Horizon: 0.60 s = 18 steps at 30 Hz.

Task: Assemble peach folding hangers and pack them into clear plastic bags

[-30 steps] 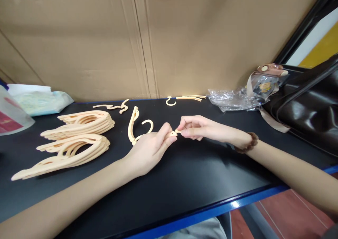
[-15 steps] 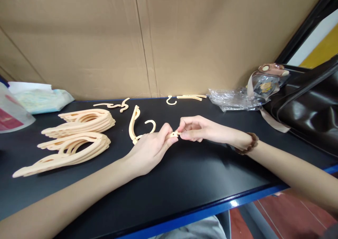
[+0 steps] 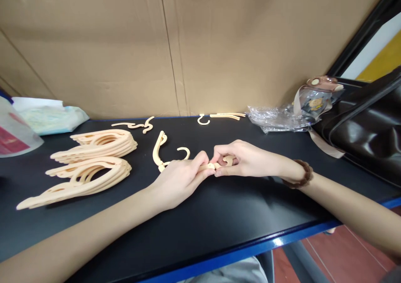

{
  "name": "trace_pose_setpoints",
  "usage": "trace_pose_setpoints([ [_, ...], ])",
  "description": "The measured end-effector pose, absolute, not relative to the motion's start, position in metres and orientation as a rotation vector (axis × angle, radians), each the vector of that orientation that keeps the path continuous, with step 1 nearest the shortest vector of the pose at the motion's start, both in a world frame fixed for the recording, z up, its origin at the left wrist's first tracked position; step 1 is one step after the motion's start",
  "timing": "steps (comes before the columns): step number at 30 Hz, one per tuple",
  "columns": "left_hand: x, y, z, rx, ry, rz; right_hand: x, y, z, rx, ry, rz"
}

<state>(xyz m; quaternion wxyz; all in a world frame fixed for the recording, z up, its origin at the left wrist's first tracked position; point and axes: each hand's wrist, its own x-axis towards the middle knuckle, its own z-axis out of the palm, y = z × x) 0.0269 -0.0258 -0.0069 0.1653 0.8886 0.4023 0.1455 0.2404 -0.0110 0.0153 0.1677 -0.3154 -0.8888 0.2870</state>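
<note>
My left hand (image 3: 180,183) is closed around one arm of a cream folding clothes hanger (image 3: 156,151). The hanger's other arm rises to the left of the hand, and its hook curves up just behind the knuckles. My right hand (image 3: 242,160) pinches a small cream curved piece (image 3: 229,160) against the end of the gripped arm. Both sets of fingertips meet there, so the joint between piece and arm is partly hidden. The rest of the gripped arm lies under the left hand, out of sight.
Several folded cream hangers (image 3: 90,178) lie stacked at left. Loose cream hanger parts (image 3: 147,125), a hook (image 3: 203,119) and thin strips (image 3: 227,115) lie along the back by the cardboard wall (image 3: 125,57). Clear plastic wrapping (image 3: 275,118) and a black bag (image 3: 366,124) stand right.
My right hand has come down slightly, and the curved piece now shows inside its fingers, against the arm's end. The hanger's raised arm and hook have dipped a little, the hook also shifting right.
</note>
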Motion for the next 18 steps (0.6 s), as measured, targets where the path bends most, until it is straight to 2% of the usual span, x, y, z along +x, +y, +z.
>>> trace_pose_setpoints([
  [5,0.029,-0.024,-0.010,2.525,1.269,0.439,0.238,-0.014,0.014,-1.011,-2.610,0.470],
  [10,0.031,-0.026,-0.012,2.556,1.309,0.463,0.238,-0.015,0.020,-1.038,-2.656,0.396],
  [15,0.030,-0.026,-0.015,2.668,1.178,0.539,0.245,-0.010,0.025,-0.912,-2.714,0.249],
  [18,0.028,-0.023,-0.016,2.613,1.048,0.597,0.249,-0.008,0.029,-0.889,-2.675,0.048],
])
